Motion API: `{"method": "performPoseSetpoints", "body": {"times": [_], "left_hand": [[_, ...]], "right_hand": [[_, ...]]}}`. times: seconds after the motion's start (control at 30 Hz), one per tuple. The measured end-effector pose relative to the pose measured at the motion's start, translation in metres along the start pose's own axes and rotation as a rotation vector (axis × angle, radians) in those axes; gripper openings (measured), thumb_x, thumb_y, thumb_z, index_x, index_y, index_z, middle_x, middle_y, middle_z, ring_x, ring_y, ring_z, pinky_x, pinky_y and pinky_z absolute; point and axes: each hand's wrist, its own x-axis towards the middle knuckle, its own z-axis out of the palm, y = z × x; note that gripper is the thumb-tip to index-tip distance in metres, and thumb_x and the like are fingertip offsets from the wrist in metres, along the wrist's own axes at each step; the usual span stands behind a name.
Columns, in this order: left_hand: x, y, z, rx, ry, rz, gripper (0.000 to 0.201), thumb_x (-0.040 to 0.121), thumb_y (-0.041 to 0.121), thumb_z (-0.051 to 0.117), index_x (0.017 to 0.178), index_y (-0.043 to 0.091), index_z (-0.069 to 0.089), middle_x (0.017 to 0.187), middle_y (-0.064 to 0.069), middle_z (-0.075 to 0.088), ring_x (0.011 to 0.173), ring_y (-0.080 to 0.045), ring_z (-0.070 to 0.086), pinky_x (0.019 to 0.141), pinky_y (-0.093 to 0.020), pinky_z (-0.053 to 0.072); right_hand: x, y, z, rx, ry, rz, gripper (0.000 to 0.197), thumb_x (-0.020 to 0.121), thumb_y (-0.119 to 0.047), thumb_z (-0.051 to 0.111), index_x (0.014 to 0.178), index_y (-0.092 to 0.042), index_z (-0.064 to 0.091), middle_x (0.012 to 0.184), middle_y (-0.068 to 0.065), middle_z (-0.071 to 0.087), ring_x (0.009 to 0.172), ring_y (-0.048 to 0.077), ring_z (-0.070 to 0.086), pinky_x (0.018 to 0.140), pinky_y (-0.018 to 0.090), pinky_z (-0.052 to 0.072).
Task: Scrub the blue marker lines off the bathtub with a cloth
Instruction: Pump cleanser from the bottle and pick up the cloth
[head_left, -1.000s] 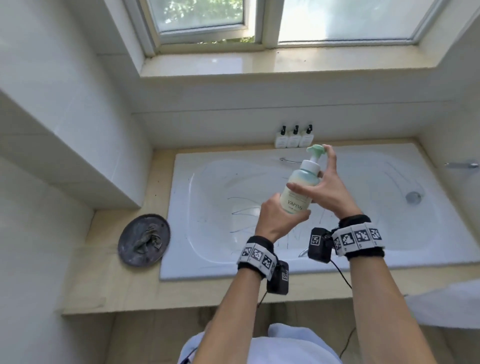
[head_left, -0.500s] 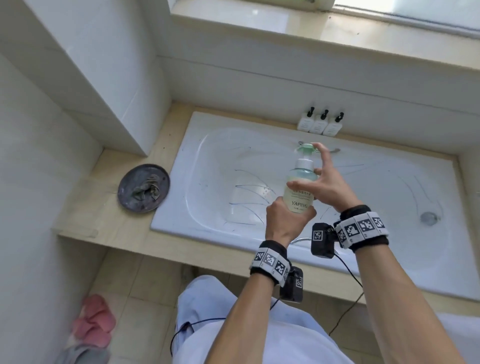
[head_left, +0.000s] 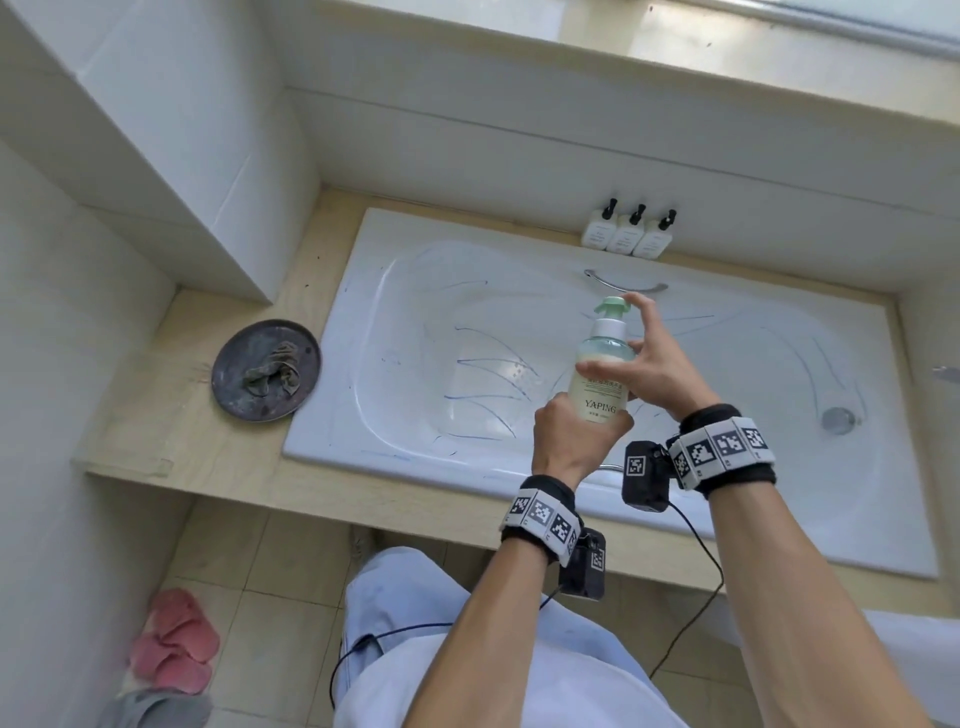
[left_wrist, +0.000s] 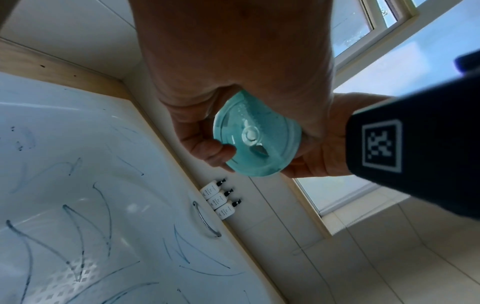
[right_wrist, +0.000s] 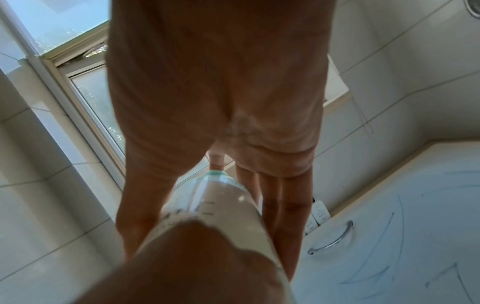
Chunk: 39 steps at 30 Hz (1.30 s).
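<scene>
Blue marker lines (head_left: 488, 374) are curving across the white inside of the bathtub (head_left: 363, 415), thickest at its left and middle, with fainter strokes running toward the drain (head_left: 837, 420) at the far right. The cloth (head_left: 275, 370) is lying crumpled on a round dark tray (head_left: 234, 384) that is sitting on the wooden ledge (head_left: 197, 452) just left of the tub, apart from both hands.

Above the tub's middle, the left hand (head_left: 574, 439) is wrapping its fingers tightly around the lower part of a pump bottle (head_left: 600, 379) marked YAPING, holding it upright. The right hand (head_left: 657, 369) is steadying the bottle's side with thumb and fingers, while its forefinger is resting on the green pump head (head_left: 612, 307).

3 small white bottles (head_left: 626, 236) with black pumps are standing in a row on the far ledge, just beyond a chrome handle (head_left: 623, 283). Pink slippers (head_left: 174, 642) are lying on the tiled floor at near left.
</scene>
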Motion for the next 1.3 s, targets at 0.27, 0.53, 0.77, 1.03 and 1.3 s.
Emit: {"method": "performPoseSetpoints", "body": {"times": [0.27,0.53,0.77,1.03,1.3], "left_hand": [[0.014,0.02,0.011,0.069,-0.119,0.071,0.031,0.062,0.049,0.074,0.073,0.02,0.07,0.065,0.004,0.07,0.055,-0.007,0.066,0.051,-0.029,0.057],[0.022,0.035,0.037,0.118,-0.241,0.038,0.035,0.064,0.052,0.075,0.076,0.019,0.072,0.068,0.004,0.072,0.058,-0.011,0.068,0.051,-0.026,0.055],[0.02,0.03,0.076,0.149,-0.29,0.006,0.04,0.062,0.057,0.074,0.079,0.021,0.07,0.071,0.003,0.072,0.059,-0.013,0.07,0.059,-0.037,0.061],[0.017,0.029,0.106,0.181,-0.276,0.02,0.03,0.067,0.047,0.078,0.077,0.02,0.07,0.07,0.004,0.071,0.057,-0.008,0.068,0.048,-0.022,0.052],[0.018,0.02,0.125,0.218,-0.282,0.047,0.03,0.067,0.044,0.078,0.077,0.017,0.071,0.067,0.003,0.071,0.056,-0.007,0.068,0.048,-0.021,0.052]], "right_hand": [[0.0,0.007,-0.027,0.069,0.069,0.079,0.119,0.063,-0.03,0.092,0.142,-0.059,0.008,0.106,0.013,0.067,0.084,0.027,0.072,0.064,0.046,0.061],[0.001,0.019,-0.057,0.075,0.092,0.143,0.119,0.063,-0.03,0.092,0.143,-0.055,0.007,0.11,0.011,0.063,0.084,0.026,0.072,0.061,0.045,0.061],[0.001,0.046,-0.078,0.066,0.12,0.193,0.115,0.062,-0.026,0.093,0.142,-0.049,0.013,0.104,0.011,0.064,0.08,0.026,0.072,0.059,0.045,0.061],[-0.002,0.071,-0.099,0.199,0.117,0.23,0.109,0.067,-0.012,0.089,0.143,-0.041,0.018,0.1,0.012,0.066,0.078,0.024,0.073,0.051,0.033,0.056],[-0.001,0.095,-0.106,0.285,0.157,0.243,0.095,0.066,-0.007,0.088,0.134,-0.034,0.026,0.102,0.013,0.068,0.078,0.025,0.072,0.053,0.036,0.056]]}}
